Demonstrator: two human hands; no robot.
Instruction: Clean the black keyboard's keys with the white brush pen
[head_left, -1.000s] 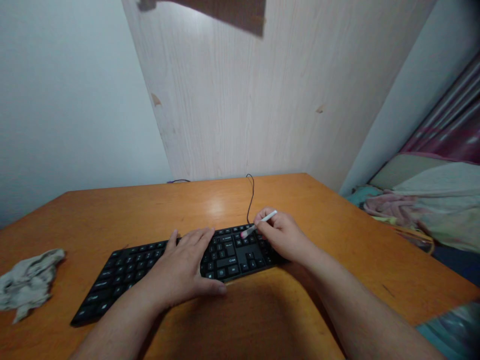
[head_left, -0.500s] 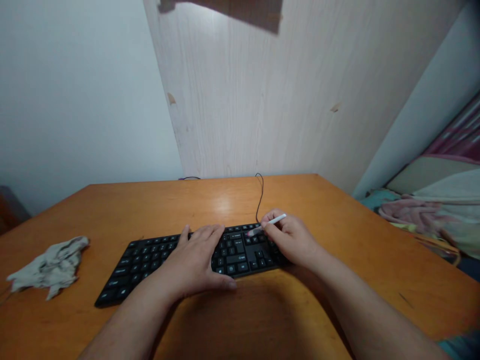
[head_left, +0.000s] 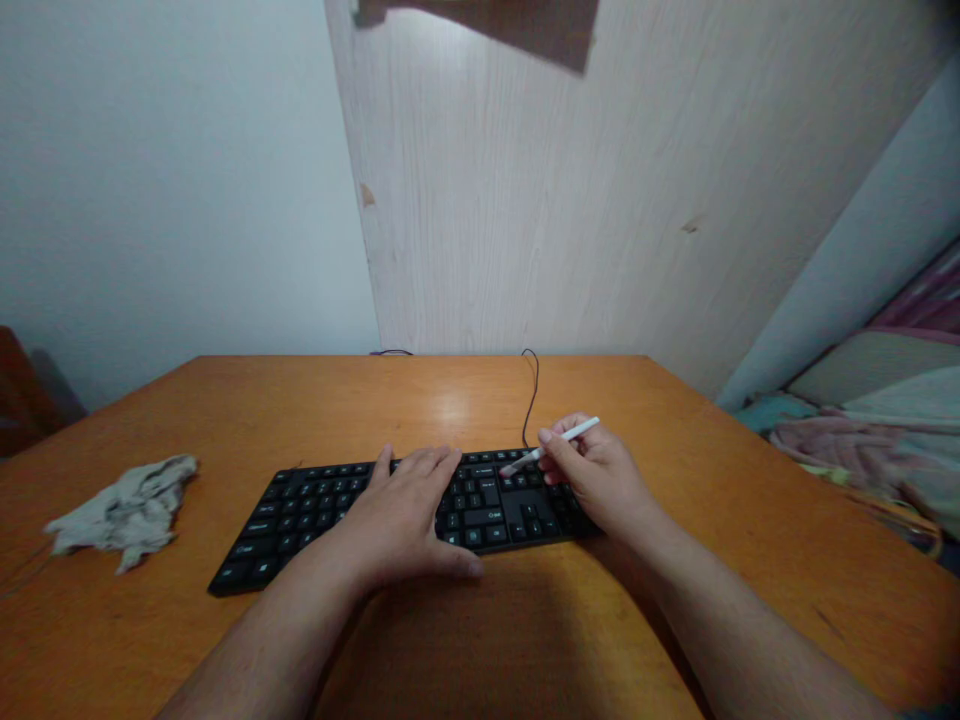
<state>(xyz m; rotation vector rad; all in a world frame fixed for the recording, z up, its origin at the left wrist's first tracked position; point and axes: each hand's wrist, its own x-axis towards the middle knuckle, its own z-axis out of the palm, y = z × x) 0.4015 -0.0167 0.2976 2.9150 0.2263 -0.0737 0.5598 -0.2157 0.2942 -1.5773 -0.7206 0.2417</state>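
Brown table [head_left: 337, 400] fills lower frame. Black keyboard [head_left: 484, 505] lies lower center, long axis side to side, right end slightly higher. Crumpled cloth [head_left: 135, 510], left of frame. Left hand [head_left: 409, 515] rests across keyboard middle, fingers loosely spread, thumb out past the near edge, gripping nothing. Right hand [head_left: 596, 475] over keyboard's right end, thumb and fingers pinched on white brush [head_left: 581, 429]. Brush slants upper right to lower left; bristles sit lower left of right fingertips, at the keys, right hand nearer.

Black keyboard [head_left: 480, 515]; white-handled brush [head_left: 581, 429]
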